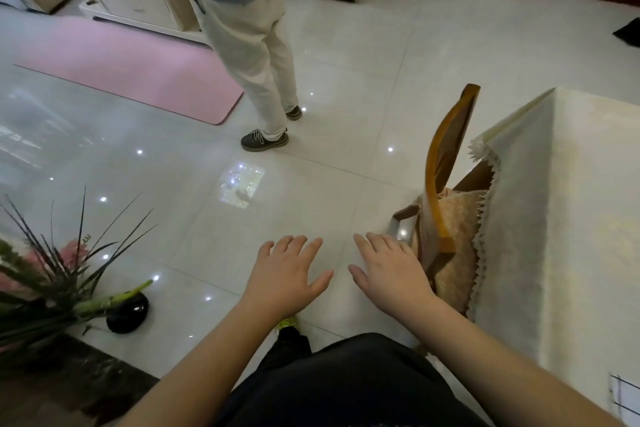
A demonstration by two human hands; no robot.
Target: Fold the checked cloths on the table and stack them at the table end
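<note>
Both arms are reaching forward over the tiled floor [311, 87], palms down. The left hand [289, 274] is hovering flat, fingers spread, holding nothing; the right hand [391, 270] is doing likewise, just beside the chair [446, 163]. At the bench [588, 218] near edge, what may be a checked cloth [625, 399] is peeking in.
</note>
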